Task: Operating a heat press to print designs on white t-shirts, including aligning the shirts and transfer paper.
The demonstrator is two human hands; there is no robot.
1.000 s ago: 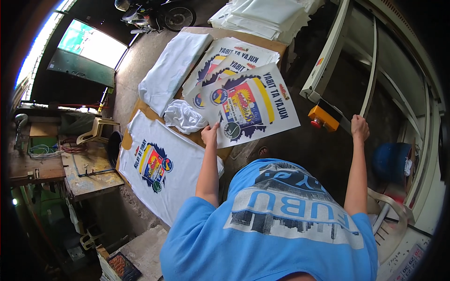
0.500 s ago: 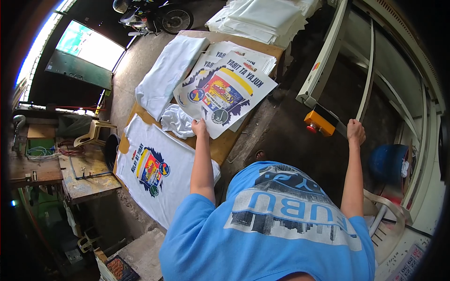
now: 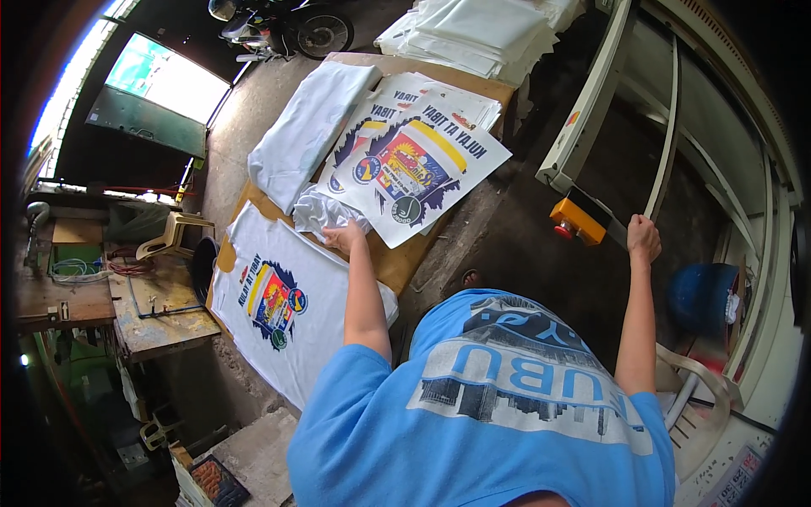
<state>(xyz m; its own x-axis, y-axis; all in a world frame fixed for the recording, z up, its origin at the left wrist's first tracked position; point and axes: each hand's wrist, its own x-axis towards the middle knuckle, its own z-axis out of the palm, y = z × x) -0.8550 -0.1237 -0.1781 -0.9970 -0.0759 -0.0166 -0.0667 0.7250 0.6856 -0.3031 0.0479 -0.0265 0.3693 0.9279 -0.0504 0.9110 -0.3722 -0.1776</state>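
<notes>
My left hand (image 3: 345, 237) has its fingers closed on a crumpled white cloth (image 3: 317, 211). Just above it, printed sheets (image 3: 439, 177) with a yellow, red and blue design overlap in a pile. Beside them lies a folded white fabric piece (image 3: 300, 127). A white T-shirt (image 3: 236, 296) with a similar colourful print is spread along the near-left part of the cardboard-topped table (image 3: 414, 253). My right hand (image 3: 644, 238) grips a long pale metal bar (image 3: 665, 169) of the press-like machine (image 3: 574, 118), next to its orange control box (image 3: 583, 221) with a red button.
Stacked white sheets (image 3: 469, 38) rest at the back. A motorcycle (image 3: 300, 29) stands beyond. Leftward are a worn workbench (image 3: 169, 325), a plastic chair (image 3: 177, 232) and a dark bucket (image 3: 203, 270). A blue rounded object (image 3: 697, 296) is below the machine at right.
My left hand has let go of the printed sheet, which now lies on the pile, and has moved left onto the crumpled cloth. My right hand stays on the bar.
</notes>
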